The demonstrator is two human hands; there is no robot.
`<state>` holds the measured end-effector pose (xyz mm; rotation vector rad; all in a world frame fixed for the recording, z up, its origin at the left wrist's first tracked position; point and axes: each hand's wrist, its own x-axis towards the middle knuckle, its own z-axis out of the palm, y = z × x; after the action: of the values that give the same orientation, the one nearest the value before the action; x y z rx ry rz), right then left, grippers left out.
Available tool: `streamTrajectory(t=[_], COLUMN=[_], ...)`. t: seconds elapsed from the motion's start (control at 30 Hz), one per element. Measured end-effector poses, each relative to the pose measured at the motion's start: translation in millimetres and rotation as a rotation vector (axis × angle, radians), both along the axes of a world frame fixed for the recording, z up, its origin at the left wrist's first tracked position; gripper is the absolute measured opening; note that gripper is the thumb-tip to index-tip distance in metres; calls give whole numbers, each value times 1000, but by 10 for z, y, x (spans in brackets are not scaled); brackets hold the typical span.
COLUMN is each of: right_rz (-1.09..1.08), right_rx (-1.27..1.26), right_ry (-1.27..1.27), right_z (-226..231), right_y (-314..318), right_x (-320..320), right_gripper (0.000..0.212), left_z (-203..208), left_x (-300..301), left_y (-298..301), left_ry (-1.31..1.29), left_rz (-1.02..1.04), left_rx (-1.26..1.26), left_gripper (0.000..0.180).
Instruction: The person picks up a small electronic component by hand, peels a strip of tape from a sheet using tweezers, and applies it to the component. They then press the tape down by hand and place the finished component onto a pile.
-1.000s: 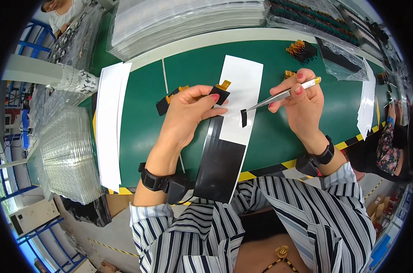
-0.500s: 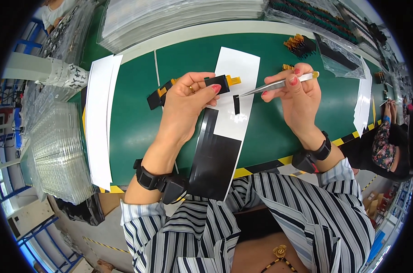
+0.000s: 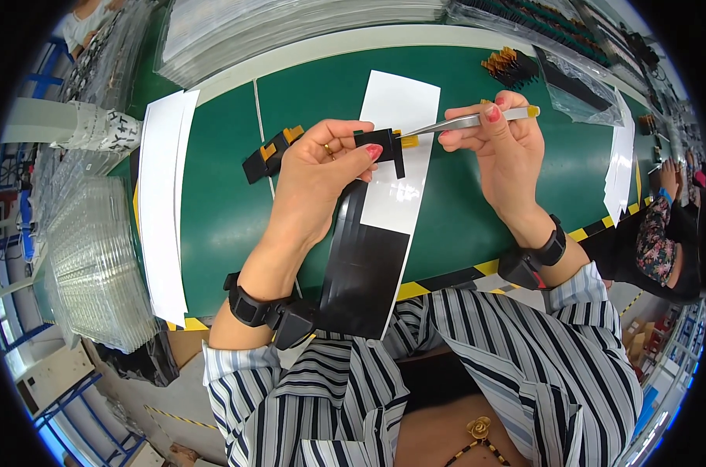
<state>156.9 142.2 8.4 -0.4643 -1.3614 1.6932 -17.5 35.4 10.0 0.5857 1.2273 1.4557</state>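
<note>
My left hand (image 3: 310, 171) pinches a small black flat part (image 3: 374, 138) with a gold-coloured tab (image 3: 410, 142) on its right end. Between the thumb and fingers of my right hand (image 3: 510, 159) is a pair of metal tweezers (image 3: 462, 122). Its tips reach the part near the tab. A narrow black strip (image 3: 399, 165) hangs at the part's right edge, under the tips; whether it is stuck on cannot be told. Below my hands lies a white sheet (image 3: 403, 92), with a sheet of black strip material (image 3: 364, 272) toward me.
Left of my left hand lie more black parts with gold tabs (image 3: 270, 156); another bunch (image 3: 510, 68) sits at the back right. White paper sheets (image 3: 162, 210) and stacked clear trays (image 3: 100, 257) stand at the left. Someone's arm (image 3: 655, 249) shows at far right.
The tweezers have moved left and up, carrying the black strip from over the white sheet to the right edge of the part. My left hand still holds the part.
</note>
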Motion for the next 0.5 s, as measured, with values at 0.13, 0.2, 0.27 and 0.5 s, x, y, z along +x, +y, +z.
streamTrajectory(t=[0.13, 0.2, 0.27, 0.5], right_rz=[-14, -18, -17, -24], right_rx=[-13, -16, -13, -13], right_ry=[-9, -12, -10, -8], right_z=[-16, -25, -15, -13], right_y=[10, 12, 9, 17], right_x=[0, -3, -1, -3], right_gripper=[12, 12, 12, 12], left_z=[-5, 1, 12, 9], left_x=[5, 3, 5, 8], left_y=[-8, -10, -12, -15], left_ry=[-9, -7, -5, 1], left_rz=[-7, -14, -17, -33], left_rx=[-4, -16, -19, -22], left_gripper=[21, 21, 21, 21])
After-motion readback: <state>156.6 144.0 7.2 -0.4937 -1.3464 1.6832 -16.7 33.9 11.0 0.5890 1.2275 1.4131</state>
